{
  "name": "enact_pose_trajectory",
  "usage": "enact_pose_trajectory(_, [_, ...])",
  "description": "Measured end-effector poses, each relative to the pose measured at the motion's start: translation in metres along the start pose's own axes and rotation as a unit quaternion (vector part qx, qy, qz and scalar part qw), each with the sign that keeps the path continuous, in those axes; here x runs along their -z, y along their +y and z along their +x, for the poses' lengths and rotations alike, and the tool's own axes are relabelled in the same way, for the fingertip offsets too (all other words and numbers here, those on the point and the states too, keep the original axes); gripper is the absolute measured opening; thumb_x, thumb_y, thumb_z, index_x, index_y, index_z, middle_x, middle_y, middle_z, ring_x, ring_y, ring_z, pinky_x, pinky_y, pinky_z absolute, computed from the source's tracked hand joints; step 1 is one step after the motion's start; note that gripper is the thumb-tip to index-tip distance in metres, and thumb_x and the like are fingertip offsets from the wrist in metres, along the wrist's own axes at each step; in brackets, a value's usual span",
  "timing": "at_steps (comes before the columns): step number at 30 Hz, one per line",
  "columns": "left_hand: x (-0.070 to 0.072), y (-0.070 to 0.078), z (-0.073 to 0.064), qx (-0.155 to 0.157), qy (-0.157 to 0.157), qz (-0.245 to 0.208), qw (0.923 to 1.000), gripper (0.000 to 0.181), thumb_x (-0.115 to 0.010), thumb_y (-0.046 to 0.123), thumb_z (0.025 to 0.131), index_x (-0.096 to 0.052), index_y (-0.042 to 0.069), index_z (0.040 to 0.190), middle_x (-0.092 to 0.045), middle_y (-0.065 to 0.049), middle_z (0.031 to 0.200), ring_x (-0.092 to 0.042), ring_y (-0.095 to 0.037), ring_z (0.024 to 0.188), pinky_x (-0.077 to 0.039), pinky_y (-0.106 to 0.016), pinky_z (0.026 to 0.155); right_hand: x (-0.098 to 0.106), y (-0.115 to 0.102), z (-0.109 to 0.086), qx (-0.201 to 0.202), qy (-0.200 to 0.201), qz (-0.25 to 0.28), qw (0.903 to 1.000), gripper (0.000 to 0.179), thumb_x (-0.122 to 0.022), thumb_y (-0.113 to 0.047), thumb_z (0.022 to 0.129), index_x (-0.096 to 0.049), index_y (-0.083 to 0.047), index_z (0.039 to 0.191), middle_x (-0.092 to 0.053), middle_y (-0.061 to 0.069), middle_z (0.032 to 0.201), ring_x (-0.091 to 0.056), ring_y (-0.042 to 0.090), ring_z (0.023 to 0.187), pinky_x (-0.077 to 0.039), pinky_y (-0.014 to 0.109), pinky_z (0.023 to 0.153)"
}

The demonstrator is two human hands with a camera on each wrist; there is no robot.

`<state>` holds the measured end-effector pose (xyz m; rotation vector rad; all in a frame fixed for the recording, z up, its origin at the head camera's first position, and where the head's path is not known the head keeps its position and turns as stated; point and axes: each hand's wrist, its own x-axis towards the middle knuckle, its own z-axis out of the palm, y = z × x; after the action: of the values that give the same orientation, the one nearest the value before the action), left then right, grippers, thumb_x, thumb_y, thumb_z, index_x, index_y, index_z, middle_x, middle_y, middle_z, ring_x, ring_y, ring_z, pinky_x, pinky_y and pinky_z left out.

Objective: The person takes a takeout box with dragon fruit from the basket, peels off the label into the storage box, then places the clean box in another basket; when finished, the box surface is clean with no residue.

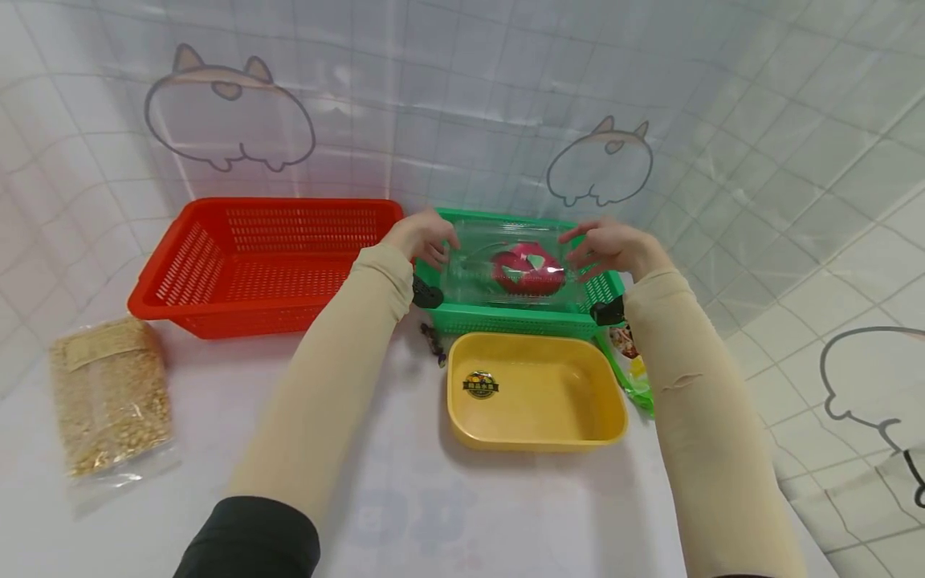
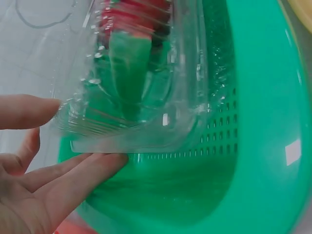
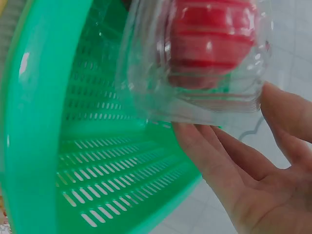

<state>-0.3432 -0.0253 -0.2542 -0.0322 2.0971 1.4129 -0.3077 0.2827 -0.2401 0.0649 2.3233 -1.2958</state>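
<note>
Both hands hold a clear plastic box (image 1: 470, 281) at its two short ends, over the green basket (image 1: 506, 323). Inside the box lies a pinkish-red thing (image 1: 545, 281) with green parts, which looks like a dragon fruit. In the left wrist view, the left hand (image 2: 58, 183) has its thumb at the upper edge of the box's end and its fingers beneath. The right hand (image 3: 263, 183) grips the opposite end likewise, thumb at the side edge and fingers underneath. How far the box sits above the basket's floor is hard to tell.
A red basket (image 1: 267, 317) stands left of the green one. In front is a yellow tub (image 1: 535, 401) with a dark label. A bag of pale grains or nuts (image 1: 116, 393) lies far left. Colourful packages (image 1: 636, 373) lie partly hidden by the right forearm. Patterned plastic sheeting hangs behind.
</note>
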Motion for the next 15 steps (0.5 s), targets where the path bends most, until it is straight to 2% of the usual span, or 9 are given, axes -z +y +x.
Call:
enact_pose_trajectory(8, [-0.010, 0.001, 0.004, 0.001, 0.007, 0.054, 0.9985, 0.078, -0.049, 0.007, 0.102, 0.004, 0.008, 0.159, -0.030, -0.028, 0.156, -0.050, -0.037, 0.134, -0.050, -0.042, 0.104, -0.001, 0.011, 0.007, -0.010, -0.020, 0.010, 0.9997, 0.053, -0.044, 0.004, 0.102, -0.033, -0.001, 0.153, -0.030, 0.031, 0.155, -0.035, 0.048, 0.142, -0.042, 0.058, 0.108])
enact_pose_trajectory(12, [-0.016, 0.000, 0.007, -0.003, 0.000, 0.104, 0.9946, 0.073, -0.047, 0.009, 0.103, 0.001, 0.005, 0.158, -0.034, -0.030, 0.152, -0.055, -0.038, 0.128, -0.051, -0.043, 0.103, -0.002, 0.019, 0.011, -0.021, -0.013, 0.006, 0.9997, 0.052, -0.044, 0.004, 0.101, -0.035, -0.002, 0.152, -0.032, 0.030, 0.153, -0.038, 0.046, 0.140, -0.044, 0.056, 0.107])
enact_pose_trajectory(15, [-0.020, -0.001, 0.009, 0.000, -0.010, 0.119, 0.9928, 0.070, -0.047, 0.009, 0.103, -0.004, 0.003, 0.158, -0.035, -0.031, 0.150, -0.054, -0.039, 0.128, -0.052, -0.043, 0.102, -0.002, 0.023, 0.013, -0.029, -0.019, 0.004, 0.9994, 0.052, -0.042, 0.004, 0.101, -0.034, -0.003, 0.152, -0.031, 0.030, 0.154, -0.039, 0.047, 0.139, -0.045, 0.056, 0.106])
